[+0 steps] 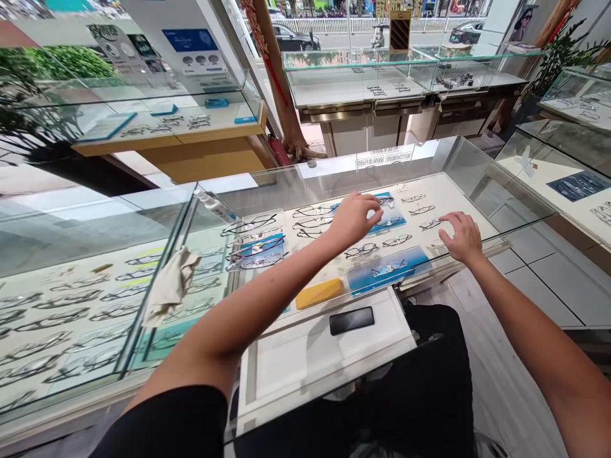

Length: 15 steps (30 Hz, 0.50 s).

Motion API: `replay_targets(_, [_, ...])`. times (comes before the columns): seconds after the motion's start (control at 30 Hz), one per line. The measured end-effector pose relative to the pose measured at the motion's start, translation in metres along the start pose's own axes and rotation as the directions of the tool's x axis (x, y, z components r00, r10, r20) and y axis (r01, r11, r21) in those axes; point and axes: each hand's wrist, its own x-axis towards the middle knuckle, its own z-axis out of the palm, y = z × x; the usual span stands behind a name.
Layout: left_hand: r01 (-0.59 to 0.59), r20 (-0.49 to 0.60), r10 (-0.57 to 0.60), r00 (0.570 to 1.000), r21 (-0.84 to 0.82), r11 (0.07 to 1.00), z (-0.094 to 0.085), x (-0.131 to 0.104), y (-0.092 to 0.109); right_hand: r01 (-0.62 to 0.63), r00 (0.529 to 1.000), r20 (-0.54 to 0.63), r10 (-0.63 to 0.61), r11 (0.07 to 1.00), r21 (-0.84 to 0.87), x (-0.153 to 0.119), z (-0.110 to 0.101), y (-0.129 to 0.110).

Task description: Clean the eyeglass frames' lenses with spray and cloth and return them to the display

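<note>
My left hand [356, 218] is over the display case, above a blue card [398, 219] with eyeglasses on it. Its fingers are curved and apart, and I make out nothing held. On the right, my right hand [462, 236] has its fingers spread beside a pair of glasses [430, 223]; whether they touch is unclear. Between and below the hands lie more glasses [397, 240] and a second blue card [415, 259] bearing a clear-looking pair. A yellow case [319, 293] sits near the front edge, left of that card.
A black phone [352, 320] lies on the pulled-out white drawer [286, 366]. A beige cloth [170, 286] hangs over the glass edge at left, near a clear bottle [214, 207]. Stacked glasses [255, 245] stand left of my hands. Other glass cases [358, 83] are behind.
</note>
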Motion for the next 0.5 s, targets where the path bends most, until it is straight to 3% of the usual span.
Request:
replay_targets(0.17, [0.043,0.105,-0.076,0.992,0.292,0.955,0.029,0.043,-0.031,0.023,1.000,-0.013,-0.023,1.000,0.005,0.000,0.000,0.000])
replay_targets(0.37, [0.052,0.213,-0.138,0.967,0.365,0.930,0.042,0.053,-0.036,0.007,1.000,0.003,-0.007,1.000,-0.004,0.000,0.001,-0.001])
replay_targets(0.5, [0.073,0.182,-0.138,0.973,0.324,0.943,0.037,0.049,-0.031,0.032,0.999,-0.030,-0.032,0.999,0.009,-0.001,0.002,0.001])
